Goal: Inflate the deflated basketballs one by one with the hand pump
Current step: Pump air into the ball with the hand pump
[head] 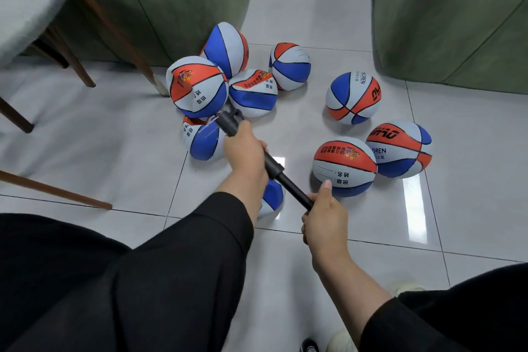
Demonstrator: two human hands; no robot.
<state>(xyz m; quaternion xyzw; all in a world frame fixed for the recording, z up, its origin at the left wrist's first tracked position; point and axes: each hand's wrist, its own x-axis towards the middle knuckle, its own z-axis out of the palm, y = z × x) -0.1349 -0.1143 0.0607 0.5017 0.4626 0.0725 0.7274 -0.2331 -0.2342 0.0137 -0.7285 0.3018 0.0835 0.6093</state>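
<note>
With the left hand (245, 148) clenched on the hand pump (257, 156) barrel and the right hand (325, 217) grasping its handle, keep strokes straight into the basketball (197, 86) at the pump's nozzle.

A glossy pale tiled floor (85, 128) with dark grout lines carries two green upholstered seats, one (160, 0) at upper left and one (451, 14) at upper right, while a wooden-legged chair (25, 6) with a grey cushion stands at the far left edge.
</note>
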